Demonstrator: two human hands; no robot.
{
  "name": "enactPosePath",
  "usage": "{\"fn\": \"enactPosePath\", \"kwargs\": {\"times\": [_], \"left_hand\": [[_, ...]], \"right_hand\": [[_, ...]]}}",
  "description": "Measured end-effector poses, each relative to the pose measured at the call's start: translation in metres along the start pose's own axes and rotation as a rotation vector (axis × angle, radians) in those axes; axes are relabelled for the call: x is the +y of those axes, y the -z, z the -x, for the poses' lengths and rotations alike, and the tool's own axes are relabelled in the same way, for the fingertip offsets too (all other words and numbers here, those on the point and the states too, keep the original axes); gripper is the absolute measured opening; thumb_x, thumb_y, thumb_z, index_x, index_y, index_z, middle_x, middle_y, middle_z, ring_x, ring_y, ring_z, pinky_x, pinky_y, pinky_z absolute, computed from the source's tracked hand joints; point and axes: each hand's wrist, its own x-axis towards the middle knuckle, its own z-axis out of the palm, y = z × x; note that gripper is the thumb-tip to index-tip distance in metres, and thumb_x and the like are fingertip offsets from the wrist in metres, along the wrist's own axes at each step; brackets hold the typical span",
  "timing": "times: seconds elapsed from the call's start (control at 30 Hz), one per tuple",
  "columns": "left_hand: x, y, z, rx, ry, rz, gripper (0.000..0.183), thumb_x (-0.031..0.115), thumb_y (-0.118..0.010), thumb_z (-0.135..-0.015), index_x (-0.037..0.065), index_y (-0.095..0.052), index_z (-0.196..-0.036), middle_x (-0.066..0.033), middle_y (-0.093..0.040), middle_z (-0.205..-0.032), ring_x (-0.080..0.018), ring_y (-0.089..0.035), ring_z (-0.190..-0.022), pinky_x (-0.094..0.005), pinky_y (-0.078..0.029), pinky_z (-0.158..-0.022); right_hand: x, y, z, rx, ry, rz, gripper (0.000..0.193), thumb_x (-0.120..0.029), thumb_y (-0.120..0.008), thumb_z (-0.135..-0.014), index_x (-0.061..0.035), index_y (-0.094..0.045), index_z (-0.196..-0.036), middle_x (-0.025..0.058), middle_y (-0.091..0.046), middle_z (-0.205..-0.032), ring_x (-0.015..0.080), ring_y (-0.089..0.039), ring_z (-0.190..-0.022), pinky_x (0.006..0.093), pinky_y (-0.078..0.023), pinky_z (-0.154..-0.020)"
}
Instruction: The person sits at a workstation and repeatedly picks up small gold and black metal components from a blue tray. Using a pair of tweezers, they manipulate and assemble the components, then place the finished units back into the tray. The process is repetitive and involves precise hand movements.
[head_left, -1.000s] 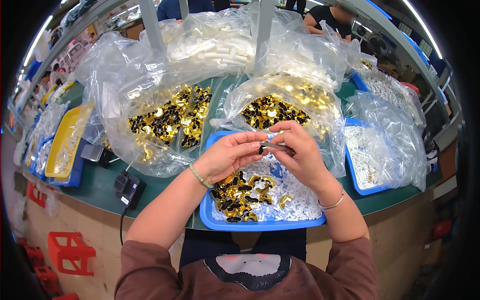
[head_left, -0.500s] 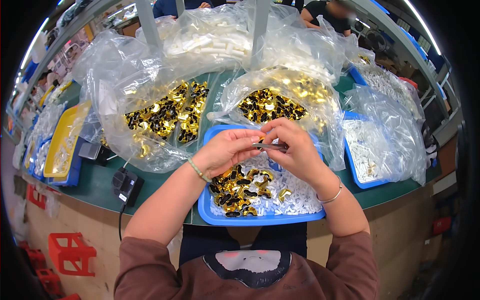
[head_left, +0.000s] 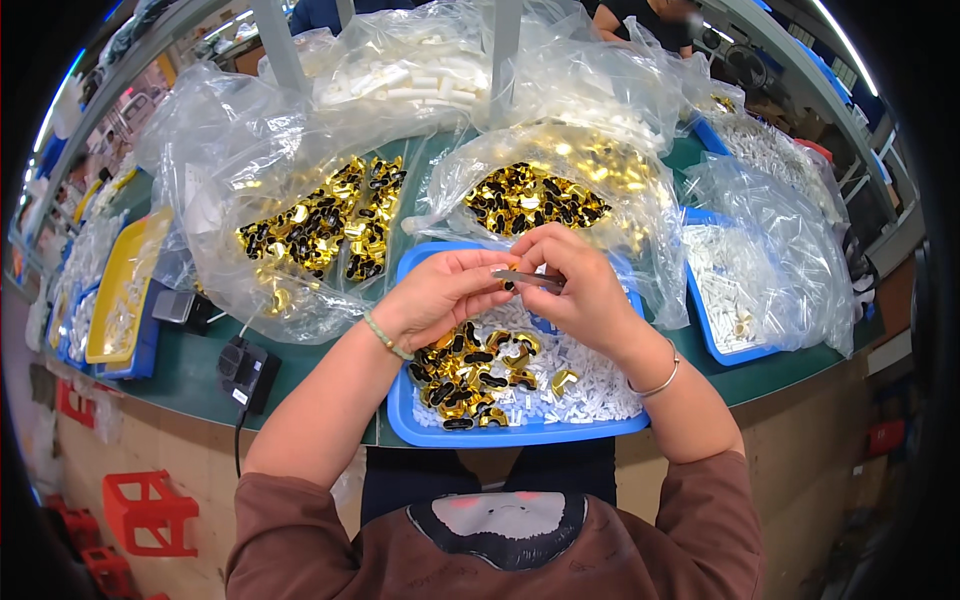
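Note:
Both hands meet above the far half of a blue tray (head_left: 520, 436). Between thumb and fingers, my left hand (head_left: 450, 290) pinches a small gold-and-black part (head_left: 509, 284), mostly covered by the fingertips. My right hand (head_left: 572, 282) is closed on a pair of grey metal tweezers (head_left: 532, 277), whose tips point left and reach the held part. Below, the tray carries a heap of shiny gold-and-black curved parts (head_left: 455, 375) on its left side and many small white plastic pieces (head_left: 600, 390) on its right. One gold part (head_left: 564, 381) lies apart on the white pieces.
Clear plastic bags of gold parts (head_left: 310, 225) (head_left: 540, 200) lie beyond the tray. A bag of white tubes (head_left: 410, 80) is farther back. Another blue tray (head_left: 700, 300) stands right; a yellow tray (head_left: 120, 290) and a black device (head_left: 247, 372) are left. Grey posts (head_left: 505, 60) rise behind.
The view has shifted slightly. My hands stay together over the tray, and the gold-and-black part and tweezers have tilted a little between my fingers.

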Motion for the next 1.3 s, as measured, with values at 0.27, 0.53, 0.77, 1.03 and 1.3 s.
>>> {"fn": "enactPosePath", "kwargs": {"times": [0.27, 0.53, 0.77, 1.03, 1.3], "left_hand": [[0.0005, -0.001, 0.0011, -0.001, -0.002, 0.005, 0.028, 0.012, -0.056, -0.096, -0.004, -0.057, -0.12, -0.0093, -0.062, -0.116, -0.0124, -0.062, -0.103, -0.0239, -0.053, -0.092], [0.001, -0.0016, 0.0004, -0.016, 0.007, -0.006, 0.028, 0.009, -0.055, -0.096, -0.003, -0.057, -0.121, -0.009, -0.063, -0.115, -0.012, -0.062, -0.104, -0.0242, -0.053, -0.094], [0.0018, -0.0017, -0.0001, -0.014, 0.023, 0.019, 0.029, 0.003, -0.054, -0.095, -0.005, -0.055, -0.122, -0.0097, -0.062, -0.116, -0.012, -0.064, -0.101, -0.0221, -0.054, -0.091], [0.0038, -0.001, 0.0016, -0.042, 0.035, 0.055, 0.031, 0.006, -0.05, -0.097, -0.006, -0.052, -0.126, -0.0106, -0.06, -0.117, -0.0111, -0.061, -0.104, -0.0226, -0.052, -0.094], [0.003, -0.0007, 0.0027, -0.023, 0.033, 0.045, 0.03, 0.005, -0.051, -0.097, -0.006, -0.054, -0.124, -0.0104, -0.06, -0.119, -0.0121, -0.06, -0.106, -0.0235, -0.051, -0.096]], "right_hand": [[0.003, -0.0016, 0.0012, 0.008, 0.016, 0.025, 0.015, 0.002, -0.069, -0.074, -0.0019, -0.059, -0.084, 0.0081, -0.06, -0.104, 0.0097, -0.058, -0.068, 0.0227, -0.048, -0.058], [0.0032, -0.0083, 0.0038, 0.087, 0.052, 0.1, 0.018, 0.002, -0.071, -0.073, -0.0018, -0.056, -0.082, 0.0097, -0.061, -0.102, 0.0106, -0.058, -0.065, 0.023, -0.048, -0.054], [-0.0001, -0.0063, 0.0035, 0.091, 0.045, 0.162, 0.02, -0.002, -0.073, -0.071, -0.0034, -0.057, -0.082, 0.012, -0.064, -0.099, 0.0292, -0.064, -0.083, 0.0356, -0.051, -0.068], [-0.0009, -0.0002, 0.001, 0.052, 0.027, 0.028, 0.014, -0.003, -0.069, -0.077, -0.0012, -0.059, -0.087, 0.0125, -0.063, -0.095, 0.0246, -0.062, -0.079, 0.0311, -0.049, -0.062], [0.001, -0.0022, 0.0018, 0.047, 0.019, 0.037, 0.015, -0.004, -0.07, -0.077, -0.0021, -0.06, -0.087, 0.0116, -0.063, -0.096, 0.0236, -0.061, -0.074, 0.031, -0.047, -0.059]]}}
